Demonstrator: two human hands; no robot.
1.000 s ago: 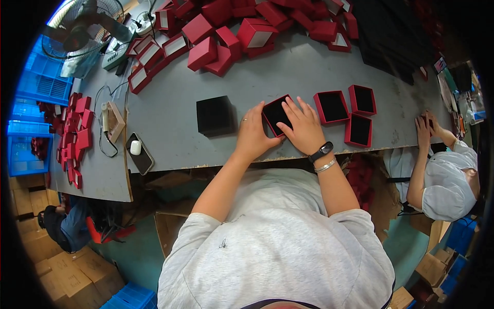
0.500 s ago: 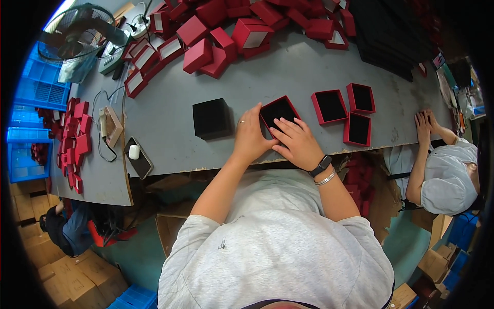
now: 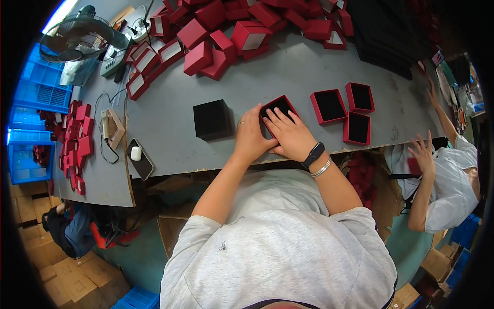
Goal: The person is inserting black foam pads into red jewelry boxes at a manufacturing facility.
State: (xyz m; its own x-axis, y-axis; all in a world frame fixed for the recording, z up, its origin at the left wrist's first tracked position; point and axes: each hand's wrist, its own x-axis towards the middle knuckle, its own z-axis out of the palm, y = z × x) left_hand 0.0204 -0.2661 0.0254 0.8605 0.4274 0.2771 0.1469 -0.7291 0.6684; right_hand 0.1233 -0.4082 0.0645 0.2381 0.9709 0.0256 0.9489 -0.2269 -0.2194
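A small red open box [image 3: 292, 106] with a black lining pad sits on the grey table in front of me. My left hand [image 3: 250, 133] is wrapped along its left side, the thumb reaching to the near edge. Stretched fingers of my right hand [image 3: 292, 135] lie flat inside the box, on the black pad; they hide much of it. Left of my hands stands a black block [image 3: 212, 119], perhaps a stack of pads. To the right are three similar red boxes with black pads: one nearest [image 3: 329, 106], one at the back [image 3: 360, 97], one in front [image 3: 356, 128].
A heap of red boxes [image 3: 221, 49] covers the far side of the table [image 3: 170, 108], beside black sheets [image 3: 386, 41]. At left are a phone [image 3: 140, 162] with a white earbud case, a fan [image 3: 77, 38] and more red boxes [image 3: 77, 136]. A co-worker [image 3: 453, 190] sits at right.
My right hand's fingers have shifted left and farther into the box. My left hand stays in place. The co-worker's hands at right have moved apart, one reaching away and one raised.
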